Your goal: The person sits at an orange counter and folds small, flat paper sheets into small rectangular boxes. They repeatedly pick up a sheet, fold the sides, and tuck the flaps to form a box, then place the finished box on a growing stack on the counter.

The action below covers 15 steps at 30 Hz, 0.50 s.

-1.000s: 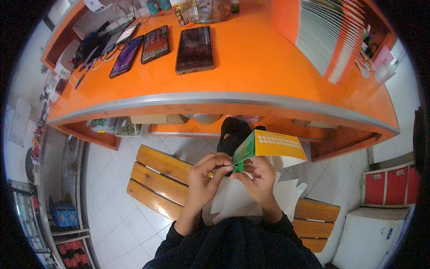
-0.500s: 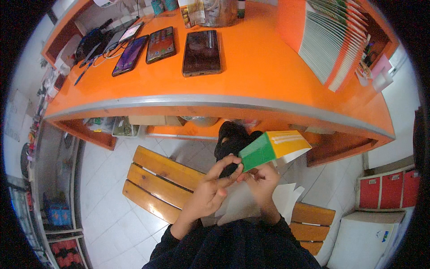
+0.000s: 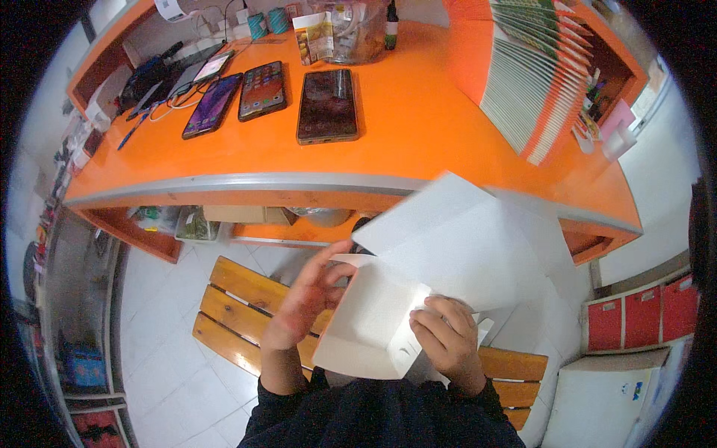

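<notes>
A partly folded cardboard box (image 3: 377, 310) with a plain white inside lies across my lap, its large flap (image 3: 463, 239) raised toward the counter and blurred. Against the box's left wall rests my left hand (image 3: 302, 302), its fingers bent round the outside and the fingertips partly hidden. My right hand (image 3: 448, 336) grips the right wall, with curled fingers over its edge near the tabs. An orange strip of the outer print shows along the left side.
On the orange counter (image 3: 246, 160) lie a dark phone (image 3: 328, 106) and other phones with cables. A fanned stack of flat printed boxes (image 3: 523, 97) stands at the right, a clear tub (image 3: 358, 33) at the back. Below is a slatted wooden bench (image 3: 231, 321).
The box has turned from its green and yellow outside to its white inside, and spread open. My hands have moved apart to either side of it. The view has shifted slightly.
</notes>
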Available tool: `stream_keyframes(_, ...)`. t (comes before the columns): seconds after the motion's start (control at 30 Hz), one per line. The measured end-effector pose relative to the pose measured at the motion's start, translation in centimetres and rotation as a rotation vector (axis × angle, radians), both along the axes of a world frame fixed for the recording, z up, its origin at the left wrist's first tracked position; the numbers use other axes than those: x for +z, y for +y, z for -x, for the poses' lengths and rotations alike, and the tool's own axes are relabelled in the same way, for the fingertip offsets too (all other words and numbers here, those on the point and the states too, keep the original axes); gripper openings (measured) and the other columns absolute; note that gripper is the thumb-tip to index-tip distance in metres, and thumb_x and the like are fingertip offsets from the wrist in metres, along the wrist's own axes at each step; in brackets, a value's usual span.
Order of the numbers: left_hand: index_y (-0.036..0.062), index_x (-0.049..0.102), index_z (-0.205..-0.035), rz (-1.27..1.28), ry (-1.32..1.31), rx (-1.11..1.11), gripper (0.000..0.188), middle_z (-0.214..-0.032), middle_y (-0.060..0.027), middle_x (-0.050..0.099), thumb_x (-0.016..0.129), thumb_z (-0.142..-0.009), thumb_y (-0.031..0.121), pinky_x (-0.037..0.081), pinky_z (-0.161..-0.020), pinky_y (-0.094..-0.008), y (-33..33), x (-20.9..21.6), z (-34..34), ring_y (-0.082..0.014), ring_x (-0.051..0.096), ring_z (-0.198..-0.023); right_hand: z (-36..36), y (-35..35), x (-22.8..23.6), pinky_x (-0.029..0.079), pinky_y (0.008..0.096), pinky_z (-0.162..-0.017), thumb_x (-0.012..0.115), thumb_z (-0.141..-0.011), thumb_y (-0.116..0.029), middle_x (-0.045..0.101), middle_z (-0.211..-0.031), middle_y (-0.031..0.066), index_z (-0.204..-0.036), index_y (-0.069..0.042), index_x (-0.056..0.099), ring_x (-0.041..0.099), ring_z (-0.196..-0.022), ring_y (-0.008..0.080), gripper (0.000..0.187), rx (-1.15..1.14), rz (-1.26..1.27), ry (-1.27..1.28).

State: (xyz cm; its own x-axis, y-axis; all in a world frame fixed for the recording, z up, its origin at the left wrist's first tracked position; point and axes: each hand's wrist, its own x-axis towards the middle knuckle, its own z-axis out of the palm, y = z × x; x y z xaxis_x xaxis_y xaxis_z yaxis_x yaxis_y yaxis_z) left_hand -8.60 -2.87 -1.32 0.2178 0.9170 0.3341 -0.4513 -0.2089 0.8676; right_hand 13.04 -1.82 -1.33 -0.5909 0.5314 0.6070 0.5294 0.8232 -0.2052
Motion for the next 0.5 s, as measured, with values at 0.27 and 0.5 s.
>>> stream_keyframes(0.27,0.0001,0.032,-0.124,-0.175,0.794,0.333,0.052,-0.127,-0.0198,0.032,0.043,-0.073,-0.006,0.028,-0.095,-0.0361,-0.5,-0.8,-4.6,-0.0352,0.037,-0.112,-1.8,1.6,0.3,0.034,0.0415,-0.089,0.045,-0.063,0.01,0.057,-0.099,0.0112,-0.087,-0.002,0.057,0.047,-0.104,0.0315,0.03,-0.05,0.62,0.226)
stream_keyframes(0.5,0.0013,0.04,-0.116,-0.526,0.992,0.354,0.049,-0.124,-0.0223,0.036,0.047,-0.069,-0.006,0.035,-0.09,-0.0392,-0.7,-1.5,-6.6,-0.0329,0.041,-0.11,-1.5,0.6,-0.4,0.033,0.035,-0.09,0.066,-0.071,-0.02,0.042,-0.113,0.0141,-0.112,0.0,0.038,0.041,-0.105,0.0205,0.054,-0.325,1.001,0.857)
